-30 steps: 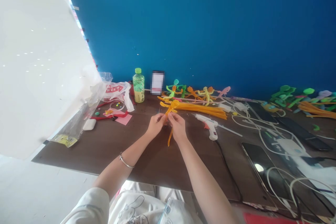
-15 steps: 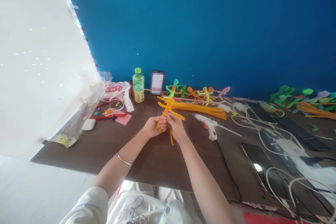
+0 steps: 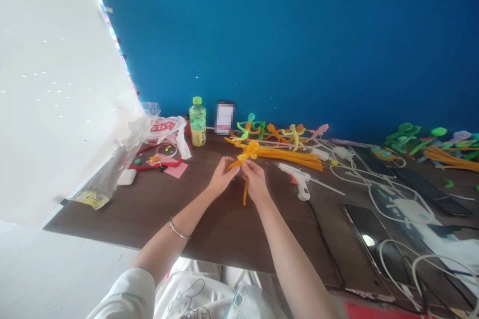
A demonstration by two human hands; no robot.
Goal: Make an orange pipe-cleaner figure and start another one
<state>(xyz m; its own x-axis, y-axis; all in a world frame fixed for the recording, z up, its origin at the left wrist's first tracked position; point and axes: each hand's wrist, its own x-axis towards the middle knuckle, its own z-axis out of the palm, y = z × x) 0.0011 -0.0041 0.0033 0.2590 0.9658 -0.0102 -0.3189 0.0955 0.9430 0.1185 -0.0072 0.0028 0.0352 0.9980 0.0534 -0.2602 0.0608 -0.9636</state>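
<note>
Over the middle of the dark table, both hands grip a yellow-orange pipe-cleaner figure point(image 3: 248, 150). My left hand point(image 3: 223, 177) is closed on its left side, where a limb shows between thumb and fingers. Pinched near the lower body, my right hand point(image 3: 255, 181) holds the other side, and one loose pipe-cleaner end hangs below between the hands. The fingers hide much of the lower figure. Just behind it lies a bundle of orange pipe cleaners point(image 3: 292, 157).
A glue gun point(image 3: 299, 179) lies right of my hands, its black cord running toward the front edge. Finished pipe-cleaner figures point(image 3: 294, 134) line the wall. A green-capped bottle point(image 3: 197, 122) and a propped phone point(image 3: 225, 117) stand behind. White cables point(image 3: 370, 187) and a tablet point(image 3: 374, 239) lie right.
The figure has turned and tilted to the right between my hands, its spread limbs now less visible. My left hand has rotated and shifted slightly up its side.
</note>
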